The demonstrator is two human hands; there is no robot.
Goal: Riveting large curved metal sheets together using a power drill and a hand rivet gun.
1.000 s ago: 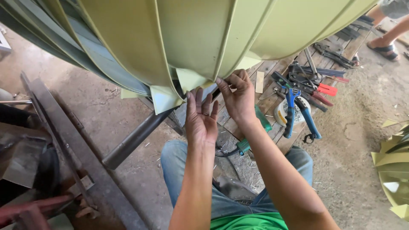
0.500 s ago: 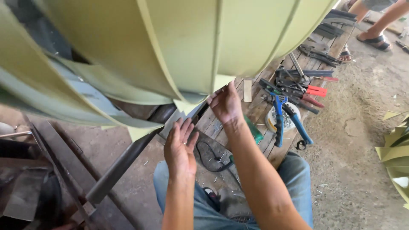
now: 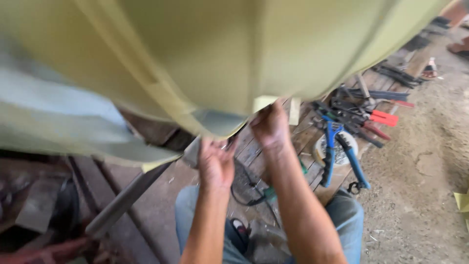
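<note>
Big pale green sheet-metal piece fills the top of the view, blurred, with its lower edge hanging over the person's lap. Left hand is up at that lower edge, fingers curled on it. Right hand pinches a small folded tab on the same edge. Blue-handled snips and red-handled pliers lie on the wooden planks to the right, well apart from both hands.
</note>
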